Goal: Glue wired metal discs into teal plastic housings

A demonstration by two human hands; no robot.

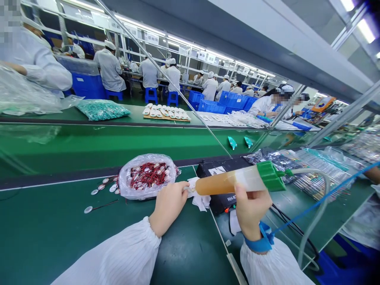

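Note:
A large syringe [218, 182] with amber contents lies nearly level above the bench, its green cap [270, 176] joined to a clear hose on the right. My right hand [252, 208], with a blue wrist strap, is closed around the syringe barrel near the cap. At the tip end, my left hand [172, 202] pinches the nozzle with thumb and fingers. White tissue [202, 201] lies just below the tip. Left of my left hand sits a plastic bag [126, 184] of round discs with red wires. Several loose discs [88, 209] lie beside the bag.
Behind the syringe stands a black box [221, 204] with a lit red switch. Metal rods [323, 178] and plastic bags fill the right side. Across the green belt [142, 140] are a bag of teal parts [102, 109] and white parts on a board [166, 113]. Several people sit beyond.

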